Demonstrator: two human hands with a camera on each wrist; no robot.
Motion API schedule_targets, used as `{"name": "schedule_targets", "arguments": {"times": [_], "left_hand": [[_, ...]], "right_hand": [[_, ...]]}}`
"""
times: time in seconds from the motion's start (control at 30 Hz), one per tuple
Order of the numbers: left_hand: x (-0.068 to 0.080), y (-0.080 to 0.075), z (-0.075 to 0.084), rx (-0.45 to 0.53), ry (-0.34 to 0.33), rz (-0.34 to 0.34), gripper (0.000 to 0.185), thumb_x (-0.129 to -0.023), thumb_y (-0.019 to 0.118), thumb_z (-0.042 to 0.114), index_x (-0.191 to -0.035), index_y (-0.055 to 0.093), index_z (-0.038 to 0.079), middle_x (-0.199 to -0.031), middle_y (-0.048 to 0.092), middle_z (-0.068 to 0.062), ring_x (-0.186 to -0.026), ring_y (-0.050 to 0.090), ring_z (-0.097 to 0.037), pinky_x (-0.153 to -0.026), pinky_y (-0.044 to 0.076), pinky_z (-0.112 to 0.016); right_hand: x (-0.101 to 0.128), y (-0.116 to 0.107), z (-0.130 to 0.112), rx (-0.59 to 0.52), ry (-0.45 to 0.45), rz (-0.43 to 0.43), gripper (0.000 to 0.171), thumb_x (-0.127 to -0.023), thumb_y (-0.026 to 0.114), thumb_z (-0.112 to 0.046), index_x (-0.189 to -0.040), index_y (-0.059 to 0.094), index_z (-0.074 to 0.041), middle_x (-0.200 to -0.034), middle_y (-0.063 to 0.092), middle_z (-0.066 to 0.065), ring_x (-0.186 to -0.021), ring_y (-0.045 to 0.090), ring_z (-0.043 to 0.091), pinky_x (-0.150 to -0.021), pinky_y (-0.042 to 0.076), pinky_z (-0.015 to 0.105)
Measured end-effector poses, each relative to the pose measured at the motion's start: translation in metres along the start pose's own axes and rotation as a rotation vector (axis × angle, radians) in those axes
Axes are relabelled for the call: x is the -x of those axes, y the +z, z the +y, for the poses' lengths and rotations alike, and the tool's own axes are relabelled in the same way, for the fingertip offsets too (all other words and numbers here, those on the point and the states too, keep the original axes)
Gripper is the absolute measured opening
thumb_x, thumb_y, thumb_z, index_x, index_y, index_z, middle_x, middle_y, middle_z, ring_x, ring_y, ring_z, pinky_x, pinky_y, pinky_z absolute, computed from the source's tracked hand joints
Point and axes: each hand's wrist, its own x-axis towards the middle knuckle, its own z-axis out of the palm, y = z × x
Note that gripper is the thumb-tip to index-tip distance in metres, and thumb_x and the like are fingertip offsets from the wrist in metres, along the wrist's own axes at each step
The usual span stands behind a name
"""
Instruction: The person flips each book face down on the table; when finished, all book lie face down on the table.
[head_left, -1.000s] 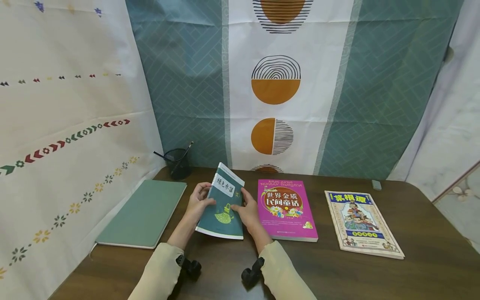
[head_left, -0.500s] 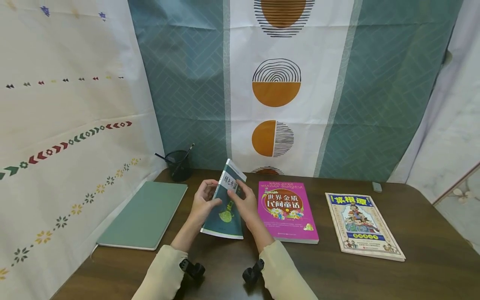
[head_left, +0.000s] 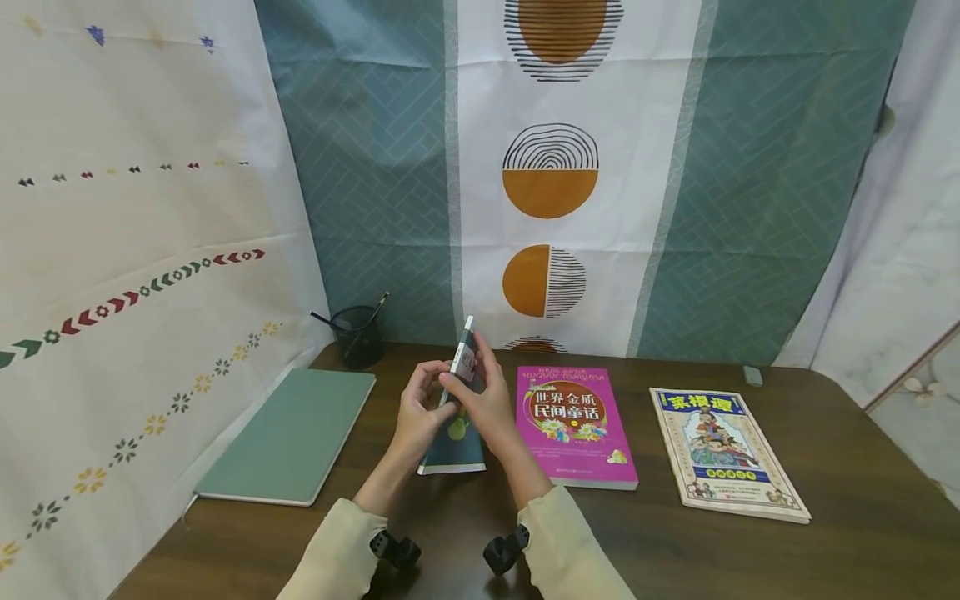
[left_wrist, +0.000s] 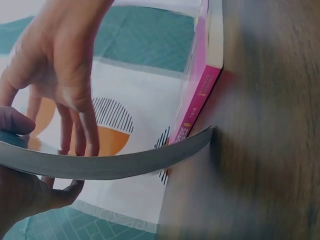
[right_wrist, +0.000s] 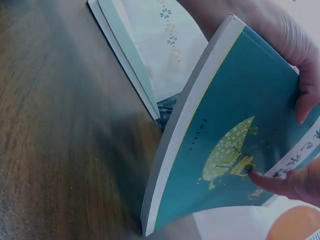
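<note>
A teal paperback book [head_left: 453, 450] stands nearly on edge in front of the person, held between both hands, its spine turned toward the head camera. My left hand [head_left: 418, 410] grips its left side, with the thumb at the spine. My right hand [head_left: 487, 404] holds the upper right part, thumb on the front cover and fingers behind. In the left wrist view the book's lower edge [left_wrist: 115, 167] looks bowed, one corner right at the tabletop. The right wrist view shows the teal cover [right_wrist: 200, 165] with a yellow-green figure and the right thumb [right_wrist: 275, 185] pressing it.
A pink book [head_left: 570, 462] lies just right of the hands, and a cream illustrated book [head_left: 738, 454] farther right. On the left are a green notebook [head_left: 292, 437] and a black pen holder [head_left: 360, 346]. A small grey object [head_left: 753, 376] sits at the back edge of the brown table [head_left: 675, 558].
The teal book has turned from facing the head camera to nearly edge-on. Both hands have come closer together, the right one sliding higher up the cover.
</note>
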Motion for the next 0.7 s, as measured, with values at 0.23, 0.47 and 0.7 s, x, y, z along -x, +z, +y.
{"name": "schedule_targets", "arguments": {"times": [0.23, 0.47, 0.7], "left_hand": [[0.0, 0.005, 0.001, -0.075, 0.04, -0.052, 0.055, -0.074, 0.061, -0.013, -0.127, 0.05, 0.0, -0.129, 0.055, -0.013, -0.106, 0.055, -0.008, -0.099, 0.042, -0.037], [0.004, 0.008, 0.005, -0.151, 0.092, -0.098, 0.062, -0.077, 0.067, -0.005, -0.134, 0.045, 0.006, -0.158, 0.033, -0.009, -0.127, 0.039, -0.028, -0.11, 0.022, -0.058], [0.007, 0.001, 0.003, -0.235, 0.136, -0.178, 0.068, -0.08, 0.072, 0.013, -0.141, 0.042, 0.01, -0.164, 0.018, -0.009, -0.14, 0.016, -0.036, -0.108, 0.022, -0.065]], "right_hand": [[-0.002, 0.0, -0.007, -0.078, -0.188, 0.02, 0.075, -0.088, 0.063, -0.005, -0.153, 0.026, -0.003, -0.155, 0.035, 0.023, -0.136, 0.043, 0.043, -0.11, 0.038, 0.052], [0.003, 0.003, -0.014, -0.09, -0.268, 0.098, 0.07, -0.084, 0.059, 0.001, -0.15, 0.036, -0.005, -0.141, 0.05, 0.027, -0.121, 0.057, 0.043, -0.095, 0.05, 0.048], [0.004, 0.004, -0.016, -0.106, -0.266, 0.166, 0.069, -0.082, 0.054, 0.007, -0.148, 0.04, -0.006, -0.136, 0.056, 0.026, -0.113, 0.063, 0.042, -0.087, 0.053, 0.049]]}}
